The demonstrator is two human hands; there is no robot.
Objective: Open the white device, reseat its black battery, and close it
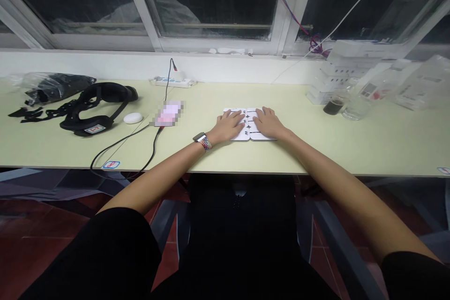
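Observation:
Several white cards or tiles with rounded corners and black marks lie flat together on the pale table, in the middle near its front edge. On their left part rests my left hand, fingers spread and flat, with a watch on its wrist. My right hand lies over the right part, its fingers also stretched out. Both palms press down or rest on the cards, and neither is wrapped round anything. Much of the printed surface is hidden under the hands; "W"-like letters and black lines show between them.
To the left are a black headset, a white round case, a phone on a black cable, and a power strip. Right: a cup of dark liquid, a clear bottle, white boxes. The table's front edge is close.

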